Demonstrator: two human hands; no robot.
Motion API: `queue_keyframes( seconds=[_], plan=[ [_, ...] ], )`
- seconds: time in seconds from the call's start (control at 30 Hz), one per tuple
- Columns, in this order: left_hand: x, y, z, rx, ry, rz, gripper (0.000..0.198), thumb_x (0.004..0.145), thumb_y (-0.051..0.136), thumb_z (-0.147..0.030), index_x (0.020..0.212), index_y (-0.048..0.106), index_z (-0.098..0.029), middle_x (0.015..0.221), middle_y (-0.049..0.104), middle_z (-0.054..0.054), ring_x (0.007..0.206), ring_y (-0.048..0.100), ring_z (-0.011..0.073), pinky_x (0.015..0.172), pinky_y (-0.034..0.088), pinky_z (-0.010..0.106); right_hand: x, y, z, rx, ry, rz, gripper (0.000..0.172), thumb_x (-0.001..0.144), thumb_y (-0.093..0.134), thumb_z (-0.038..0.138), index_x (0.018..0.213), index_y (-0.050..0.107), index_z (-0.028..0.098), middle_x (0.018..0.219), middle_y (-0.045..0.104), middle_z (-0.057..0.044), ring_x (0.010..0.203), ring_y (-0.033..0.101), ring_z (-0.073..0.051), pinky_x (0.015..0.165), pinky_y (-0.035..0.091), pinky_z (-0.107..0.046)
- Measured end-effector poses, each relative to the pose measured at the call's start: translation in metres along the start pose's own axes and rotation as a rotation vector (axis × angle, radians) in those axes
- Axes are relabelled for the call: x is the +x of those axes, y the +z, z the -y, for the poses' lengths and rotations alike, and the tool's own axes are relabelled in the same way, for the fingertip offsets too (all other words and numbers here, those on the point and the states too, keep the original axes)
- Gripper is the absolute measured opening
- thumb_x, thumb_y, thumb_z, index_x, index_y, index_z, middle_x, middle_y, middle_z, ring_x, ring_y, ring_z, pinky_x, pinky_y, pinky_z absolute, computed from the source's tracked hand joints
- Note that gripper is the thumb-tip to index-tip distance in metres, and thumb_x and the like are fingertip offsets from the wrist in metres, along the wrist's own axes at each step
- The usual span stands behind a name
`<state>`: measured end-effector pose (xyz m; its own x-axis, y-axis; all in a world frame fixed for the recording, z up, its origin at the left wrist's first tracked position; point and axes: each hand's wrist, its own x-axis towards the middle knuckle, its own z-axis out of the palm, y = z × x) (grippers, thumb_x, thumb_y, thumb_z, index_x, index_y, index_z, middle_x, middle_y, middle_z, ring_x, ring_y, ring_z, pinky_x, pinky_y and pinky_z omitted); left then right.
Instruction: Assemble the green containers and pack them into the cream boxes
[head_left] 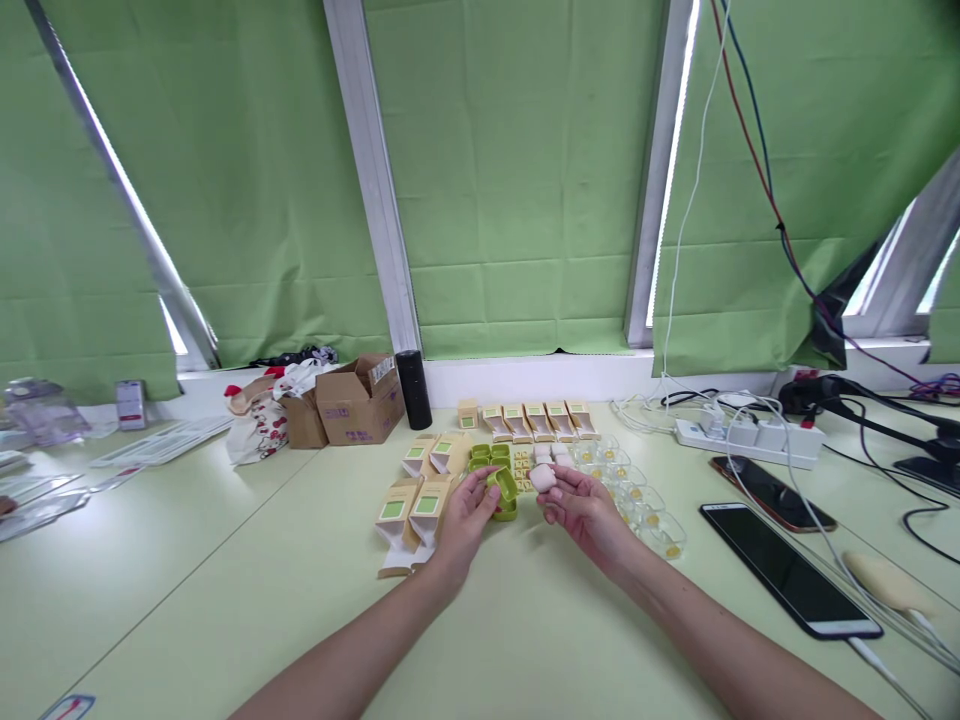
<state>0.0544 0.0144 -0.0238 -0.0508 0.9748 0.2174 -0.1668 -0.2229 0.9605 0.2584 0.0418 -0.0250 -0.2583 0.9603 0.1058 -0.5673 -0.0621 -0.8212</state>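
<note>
My left hand (466,517) grips a small green square container (503,484), tilted so its hollow side shows. A pale pink rounded block (543,478) is pinched in the fingertips of my right hand (589,512), just right of the container. Beneath the held container stands another green container (507,511). Several more green containers (480,457) sit together behind it. Small yellow pieces (522,462) lie in rows between these and some other pale blocks (561,453). Right of my right hand are several clear plastic cups (666,538) with yellow spots in them.
Open kraft boxes with green labels (427,503) stand left of my left hand; more boxes (536,421) line the back. Behind are a cardboard box (360,405) and a black cylinder (413,390). Phones (787,565), cables and a power strip (750,440) occupy the right side.
</note>
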Motion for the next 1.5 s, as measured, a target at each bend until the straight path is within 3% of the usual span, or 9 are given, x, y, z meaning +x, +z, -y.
queue_keyframes(
  seconds=[0.13, 0.33, 0.53, 1.17, 1.5],
  plan=[
    [0.001, 0.001, -0.001, 0.033, -0.008, -0.02, 0.071, 0.074, 0.087, -0.066, 0.124, 0.071, -0.018, 0.094, 0.07, 0.004, 0.08, 0.062, 0.0173, 0.081, 0.051, 0.032, -0.002, 0.002, 0.002, -0.001, -0.032, 0.031, 0.049, 0.061, 0.101, 0.032, 0.105, 0.081, 0.019, 0.095, 0.077, -0.009, 0.072, 0.062, -0.017, 0.058, 0.047, -0.029],
    [0.002, 0.002, 0.001, 0.095, -0.007, -0.003, 0.08, 0.073, 0.084, -0.073, 0.127, 0.07, -0.015, 0.086, 0.069, 0.003, 0.082, 0.064, 0.0186, 0.08, 0.052, 0.03, -0.007, 0.006, 0.001, -0.141, -0.088, 0.036, 0.05, 0.069, 0.096, 0.049, 0.106, 0.081, 0.019, 0.087, 0.068, -0.003, 0.069, 0.054, -0.014, 0.057, 0.046, -0.026],
    [0.003, 0.002, 0.004, 0.141, 0.013, 0.035, 0.083, 0.072, 0.082, -0.076, 0.125, 0.07, -0.014, 0.098, 0.074, 0.009, 0.09, 0.069, 0.022, 0.081, 0.054, 0.032, -0.007, 0.009, 0.0, -0.354, -0.121, 0.056, 0.058, 0.071, 0.089, 0.065, 0.099, 0.079, 0.016, 0.067, 0.059, 0.002, 0.059, 0.049, -0.012, 0.056, 0.044, -0.026],
    [-0.002, 0.009, -0.002, 0.239, 0.028, 0.072, 0.082, 0.065, 0.087, -0.075, 0.117, 0.067, -0.015, 0.105, 0.077, 0.012, 0.094, 0.071, 0.0265, 0.082, 0.052, 0.034, -0.008, 0.014, -0.001, -0.507, -0.122, 0.031, 0.064, 0.068, 0.085, 0.072, 0.092, 0.075, 0.014, 0.06, 0.059, 0.002, 0.05, 0.046, -0.01, 0.049, 0.038, -0.025],
    [-0.003, 0.009, -0.001, 0.249, 0.06, 0.077, 0.076, 0.061, 0.088, -0.077, 0.104, 0.066, -0.017, 0.097, 0.075, 0.009, 0.089, 0.069, 0.0244, 0.078, 0.051, 0.032, -0.007, 0.014, -0.004, -0.563, -0.128, 0.037, 0.063, 0.072, 0.079, 0.076, 0.087, 0.073, 0.015, 0.056, 0.056, 0.003, 0.049, 0.046, -0.011, 0.049, 0.037, -0.025]
  ],
)
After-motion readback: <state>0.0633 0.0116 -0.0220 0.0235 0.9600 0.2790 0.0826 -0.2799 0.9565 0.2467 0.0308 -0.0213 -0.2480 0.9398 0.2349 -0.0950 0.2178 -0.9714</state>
